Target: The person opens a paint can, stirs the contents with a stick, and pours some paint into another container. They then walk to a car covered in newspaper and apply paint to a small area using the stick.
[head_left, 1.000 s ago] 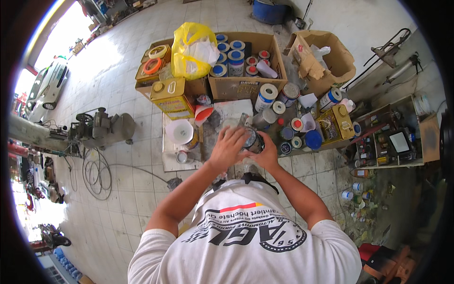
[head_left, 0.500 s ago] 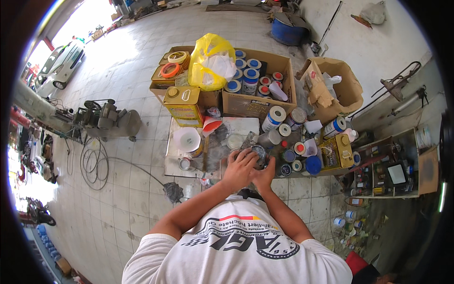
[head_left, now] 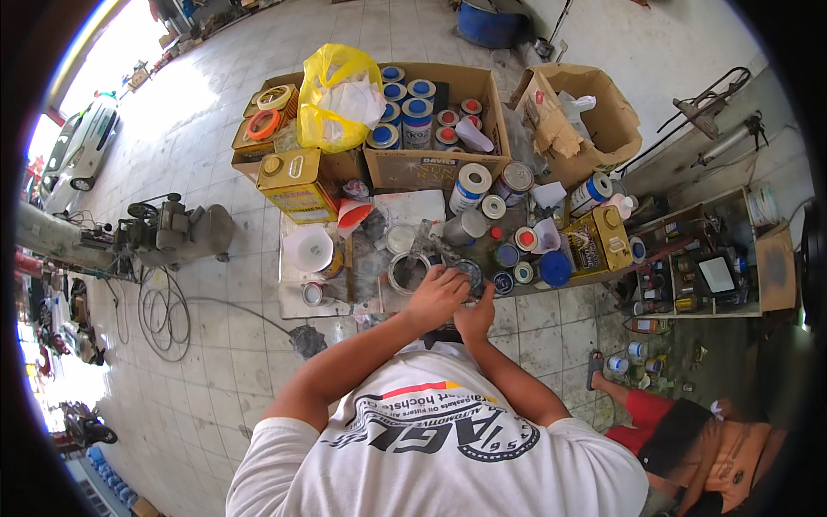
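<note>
Both hands are at the near edge of the cluttered worktable. My left hand [head_left: 437, 293] rests its bent fingers on the left side of a small dark, round can [head_left: 469, 270]. Against the near right side of that can, my right hand [head_left: 475, 316] has its fingers curled, with a fingertip pointing up. Fingers partly cover the can, so its lower part is hidden. Just left of them stands a wide open can [head_left: 408, 273] with a pale rim and dark grey inside. A grey can [head_left: 465, 227] and a blue-lidded can [head_left: 505, 255] stand close by.
Paint cans fill a cardboard box [head_left: 438, 172] at the back, beside a yellow plastic bag [head_left: 338, 95]. Thinner tins [head_left: 299, 185] stand left and right. A white funnel-like cup [head_left: 308, 249] sits at left. Another person [head_left: 680, 439] is at lower right; an air compressor [head_left: 181, 228] stands left.
The whole view has shifted. My left hand has moved right, uncovering the open can, and now reaches the dark round can. A person has come into view at lower right.
</note>
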Motion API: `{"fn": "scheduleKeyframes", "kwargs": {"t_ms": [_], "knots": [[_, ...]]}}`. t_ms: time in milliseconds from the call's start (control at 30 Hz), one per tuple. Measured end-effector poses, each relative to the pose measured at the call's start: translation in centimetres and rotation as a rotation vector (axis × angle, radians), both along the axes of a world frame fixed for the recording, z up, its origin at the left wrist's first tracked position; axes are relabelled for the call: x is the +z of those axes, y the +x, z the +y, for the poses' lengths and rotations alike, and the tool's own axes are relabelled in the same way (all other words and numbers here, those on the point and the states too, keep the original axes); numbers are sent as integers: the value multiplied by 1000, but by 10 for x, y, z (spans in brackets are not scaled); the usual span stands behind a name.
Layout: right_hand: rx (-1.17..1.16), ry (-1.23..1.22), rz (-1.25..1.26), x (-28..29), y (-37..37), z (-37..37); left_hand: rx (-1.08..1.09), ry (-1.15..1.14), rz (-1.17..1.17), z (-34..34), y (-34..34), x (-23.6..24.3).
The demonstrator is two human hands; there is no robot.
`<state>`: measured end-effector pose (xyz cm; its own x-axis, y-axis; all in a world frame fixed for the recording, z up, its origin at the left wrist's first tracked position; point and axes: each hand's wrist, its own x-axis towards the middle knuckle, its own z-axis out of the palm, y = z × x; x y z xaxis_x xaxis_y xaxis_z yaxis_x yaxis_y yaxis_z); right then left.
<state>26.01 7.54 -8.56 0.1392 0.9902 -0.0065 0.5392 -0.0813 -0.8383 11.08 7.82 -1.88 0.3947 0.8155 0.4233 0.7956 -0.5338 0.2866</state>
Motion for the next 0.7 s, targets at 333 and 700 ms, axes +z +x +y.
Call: {"fn": "scheduleKeyframes", "kwargs": {"t_ms": [333, 700], "knots": [[-17, -33, 185, -36, 74, -24, -138, -67, 141, 35, 41, -78], [209, -135, 129, -45, 107, -36, -37, -107, 170, 90, 51, -112]]}}
